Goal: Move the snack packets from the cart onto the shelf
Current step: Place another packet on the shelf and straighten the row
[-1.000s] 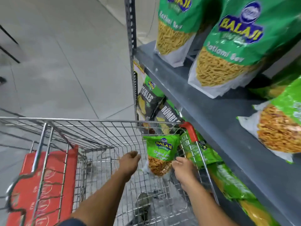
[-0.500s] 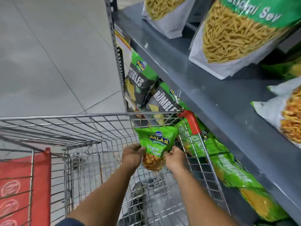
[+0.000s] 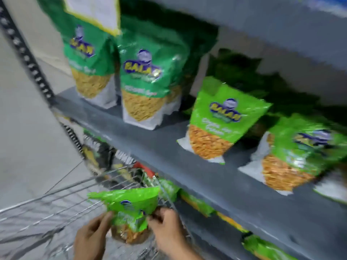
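A small green snack packet [image 3: 129, 209] is held over the wire cart [image 3: 56, 207], near the cart's right corner. My left hand [image 3: 92, 235] grips its left side and my right hand [image 3: 167, 228] grips its right side. The packet's lower part shows orange-brown snack. The grey shelf [image 3: 150, 145] runs diagonally above and to the right of the cart. On it stand green packets: two sev packets [image 3: 144, 85] at the left and two light green packets [image 3: 221, 119] further right. The frame is blurred by motion.
A perforated metal upright [image 3: 28, 51] marks the shelf's left end. Dark snack bags [image 3: 97, 152] and more green packets [image 3: 199, 203] sit on the lower shelf beside the cart. Grey tiled floor [image 3: 28, 128] lies to the left. An upper shelf board [image 3: 262, 21] hangs above the packets.
The view has swung up and to the right toward the shelf. Both hands still hold the green packet, which sits a little higher, at the cart's rim.
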The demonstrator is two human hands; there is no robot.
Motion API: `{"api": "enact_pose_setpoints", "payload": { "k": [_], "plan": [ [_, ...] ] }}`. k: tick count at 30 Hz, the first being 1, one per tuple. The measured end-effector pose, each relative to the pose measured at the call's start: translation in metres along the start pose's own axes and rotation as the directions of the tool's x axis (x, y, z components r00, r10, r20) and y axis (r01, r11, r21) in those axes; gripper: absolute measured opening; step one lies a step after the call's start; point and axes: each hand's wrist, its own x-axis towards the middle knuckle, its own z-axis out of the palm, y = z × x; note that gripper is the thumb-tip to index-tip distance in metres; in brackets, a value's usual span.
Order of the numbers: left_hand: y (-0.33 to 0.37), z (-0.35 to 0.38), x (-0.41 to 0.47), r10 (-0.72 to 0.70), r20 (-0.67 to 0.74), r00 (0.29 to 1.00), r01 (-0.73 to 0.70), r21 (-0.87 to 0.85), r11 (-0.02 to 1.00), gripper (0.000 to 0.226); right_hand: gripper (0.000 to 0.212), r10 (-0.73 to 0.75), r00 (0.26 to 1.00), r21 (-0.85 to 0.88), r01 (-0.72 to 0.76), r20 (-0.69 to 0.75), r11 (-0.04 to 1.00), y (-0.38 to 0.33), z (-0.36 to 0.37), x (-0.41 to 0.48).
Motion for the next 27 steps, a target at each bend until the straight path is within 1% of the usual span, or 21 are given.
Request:
{"api": "enact_pose_setpoints", "payload": {
  "k": [1,3,4,5,6,8,9,11,12,15,18,19,21,23,24,26,27],
  "plan": [
    [0.019,0.0,-0.01,0.039,0.015,0.999,-0.039,-0.003,0.999,0.005,0.012,-0.033,0.999,0.057,0.034,-0.016,0.998,-0.006,-0.016,-0.01],
    [0.051,0.003,-0.026,0.13,0.057,0.99,-0.13,-0.003,0.991,0.016,0.013,-0.093,0.994,0.147,0.1,-0.053,0.984,-0.023,-0.051,-0.035],
    [0.07,0.007,-0.037,0.168,0.091,0.982,-0.17,0.012,0.985,0.014,0.009,-0.132,0.988,0.18,0.143,-0.076,0.973,-0.03,-0.068,-0.048],
    [0.087,0.013,-0.048,0.201,0.112,0.973,-0.202,0.002,0.979,0.006,0.005,-0.165,0.98,0.202,0.184,-0.107,0.962,-0.037,-0.087,-0.062],
    [0.106,0.026,-0.064,0.255,0.153,0.955,-0.252,-0.04,0.967,0.002,0.01,-0.201,0.965,0.223,0.236,-0.166,0.946,-0.04,-0.112,-0.078],
    [0.134,0.052,-0.087,0.324,0.21,0.922,-0.297,-0.152,0.943,0.015,0.012,-0.245,0.933,0.264,0.314,-0.264,0.912,-0.045,-0.15,-0.101],
    [0.149,0.07,-0.105,0.349,0.26,0.9,-0.307,-0.188,0.933,0.02,0.016,-0.256,0.909,0.284,0.354,-0.329,0.891,-0.044,-0.172,-0.115],
    [0.168,0.107,-0.132,0.395,0.377,0.838,-0.315,-0.257,0.914,0.017,0.012,-0.264,0.861,0.303,0.416,-0.435,0.857,-0.033,-0.212,-0.131],
    [0.176,0.126,-0.148,0.405,0.43,0.807,-0.307,-0.28,0.91,0.017,0.01,-0.262,0.831,0.302,0.444,-0.49,0.844,-0.026,-0.232,-0.138],
    [0.182,0.192,-0.178,0.425,0.521,0.74,-0.275,-0.342,0.899,0.031,0.011,-0.212,0.738,0.308,0.5,-0.641,0.809,0.004,-0.293,-0.147],
    [0.191,0.256,-0.214,0.466,0.595,0.654,-0.354,-0.304,0.885,0.042,0.012,-0.134,0.64,0.308,0.53,-0.756,0.79,0.037,-0.349,-0.147],
    [0.194,0.279,-0.226,0.467,0.609,0.641,-0.37,-0.288,0.883,0.043,0.01,-0.106,0.606,0.318,0.548,-0.788,0.773,0.044,-0.367,-0.15],
    [0.196,0.321,-0.241,0.405,0.638,0.655,-0.323,-0.249,0.913,0.04,0.008,-0.062,0.561,0.344,0.587,-0.825,0.733,0.056,-0.398,-0.151],
    [0.199,0.356,-0.26,0.361,0.647,0.671,-0.277,-0.234,0.932,0.028,0.014,-0.016,0.542,0.366,0.589,-0.84,0.721,0.066,-0.426,-0.148],
    [0.201,0.369,-0.268,0.377,0.638,0.671,-0.297,-0.235,0.926,0.023,0.015,0.0,0.528,0.365,0.587,-0.849,0.723,0.069,-0.438,-0.143],
    [0.205,0.392,-0.275,0.431,0.632,0.644,-0.356,-0.252,0.9,0.015,0.01,0.018,0.494,0.337,0.566,-0.869,0.752,0.076,-0.458,-0.132],
    [0.204,0.404,-0.278,0.428,0.638,0.639,-0.348,-0.256,0.902,0.016,0.01,0.032,0.479,0.325,0.544,-0.877,0.773,0.082,-0.468,-0.128]
  ]
}}
